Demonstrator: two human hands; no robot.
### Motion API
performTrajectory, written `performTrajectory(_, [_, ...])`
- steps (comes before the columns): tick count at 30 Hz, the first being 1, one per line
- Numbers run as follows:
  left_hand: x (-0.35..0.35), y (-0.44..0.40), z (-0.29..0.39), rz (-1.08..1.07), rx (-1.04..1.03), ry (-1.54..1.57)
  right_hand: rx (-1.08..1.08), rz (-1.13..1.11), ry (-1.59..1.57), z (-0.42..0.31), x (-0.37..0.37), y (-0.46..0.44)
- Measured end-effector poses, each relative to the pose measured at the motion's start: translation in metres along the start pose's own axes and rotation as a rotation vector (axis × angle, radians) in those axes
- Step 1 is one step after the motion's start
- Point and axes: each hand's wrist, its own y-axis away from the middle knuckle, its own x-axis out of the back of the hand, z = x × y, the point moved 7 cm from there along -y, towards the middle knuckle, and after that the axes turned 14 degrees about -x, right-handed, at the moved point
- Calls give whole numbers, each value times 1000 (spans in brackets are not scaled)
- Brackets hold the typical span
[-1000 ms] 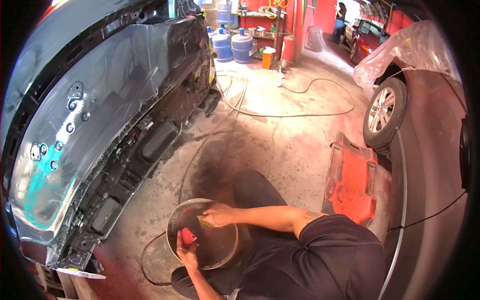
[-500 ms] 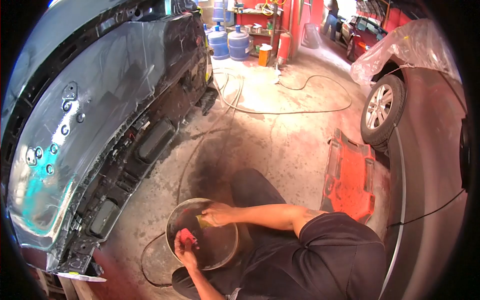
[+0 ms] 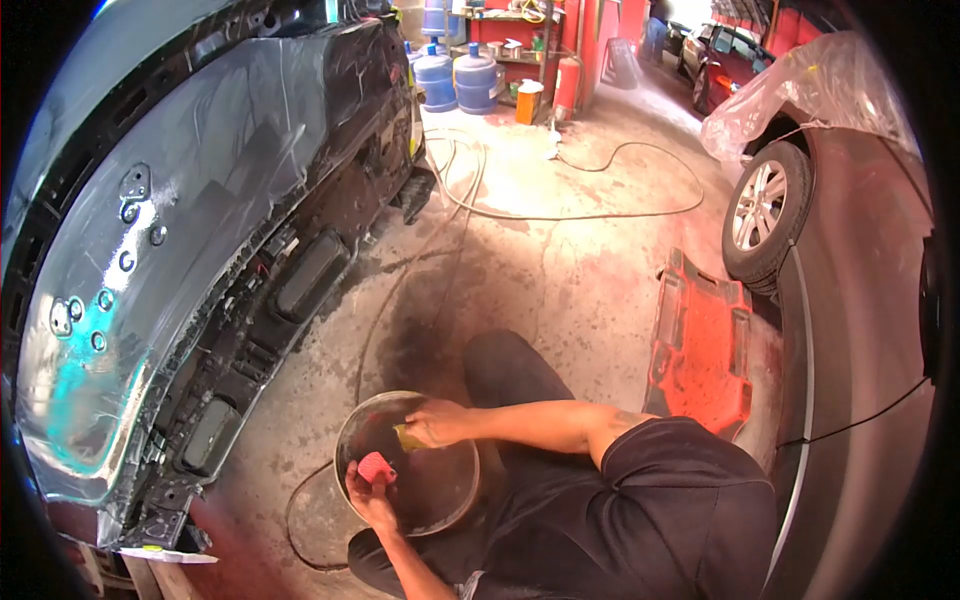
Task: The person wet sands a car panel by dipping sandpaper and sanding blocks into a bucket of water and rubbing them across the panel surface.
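Note:
My left hand [image 3: 371,500] is closed on a pinkish-red textured block [image 3: 376,467], held over the left side of a round bucket [image 3: 476,490]. Its exact kind is unclear; it looks like a small sponge or pad. Across the bucket, my right hand [image 3: 438,424] has its fingers pressed together on a thin yellowish piece [image 3: 406,437], mostly covered by the fingers. The two hands are a short way apart, both above the dark inside of the bucket, which sits on the floor by my bent legs.
A dark car body panel [image 3: 250,120] with cut-outs stands at the left. On the right are a red plastic creeper-like board [image 3: 700,350] and a car with a wheel [image 3: 768,207]. A hose [image 3: 600,216] loops over the floor. Blue water jugs [image 3: 434,78] stand at the back.
My left hand has turned slightly, so more of the block's broad face shows. The right hand has shifted only a little over the bucket.

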Motion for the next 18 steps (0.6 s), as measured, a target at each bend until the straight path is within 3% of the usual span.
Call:
performTrajectory(6, [1,-3,11,24,-24,155,17,16,-14,0,3,-1])
performTrajectory(14, [-7,-12,38,18,-50,125,60,73,-29,2,0,0])
performTrajectory(18, [-9,-15,62,124,-85,35,-36,-95,-36,-3,8,-3])
